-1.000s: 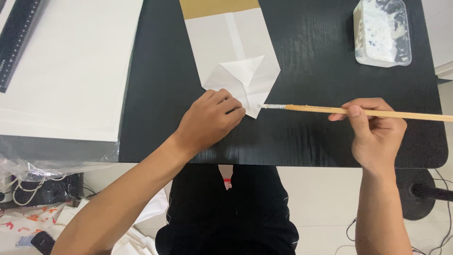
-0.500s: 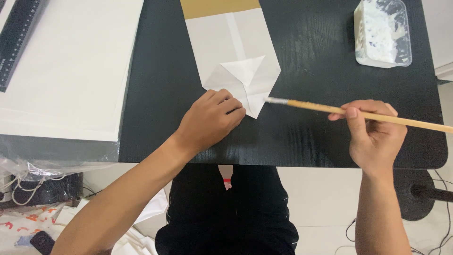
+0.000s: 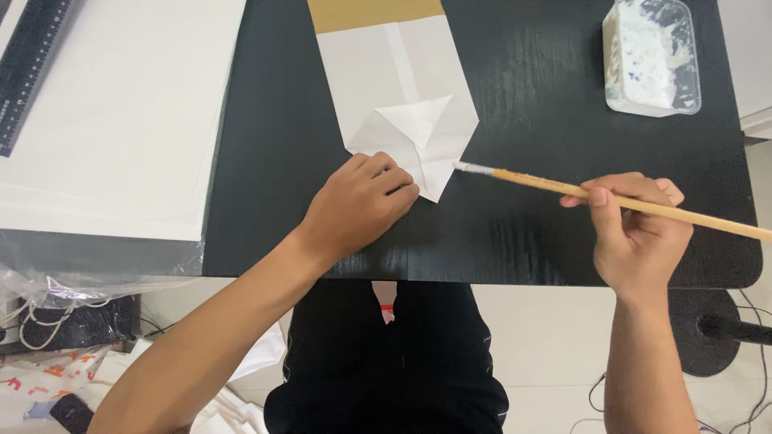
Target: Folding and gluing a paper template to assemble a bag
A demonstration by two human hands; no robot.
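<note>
A white paper bag (image 3: pixel 398 80) with a brown top band lies flat on the black table (image 3: pixel 531 104), its bottom end folded into triangular flaps (image 3: pixel 418 137). My left hand (image 3: pixel 358 205) presses its fingertips down on the lower left flap. My right hand (image 3: pixel 635 229) grips a long wooden brush (image 3: pixel 611 201) like a pen. The brush's pale bristle tip (image 3: pixel 466 168) sits at the right edge of the folded flap.
A clear plastic tub of white paste (image 3: pixel 651 52) stands at the table's far right. A stack of large white sheets (image 3: pixel 112 112) covers the left side, with a black ruler (image 3: pixel 32 68) on it. Plastic wrap, cables and paper scraps lie on the floor at left.
The brush tip has moved slightly up and left along the flap's right edge. My left hand has stayed pressed on the fold.
</note>
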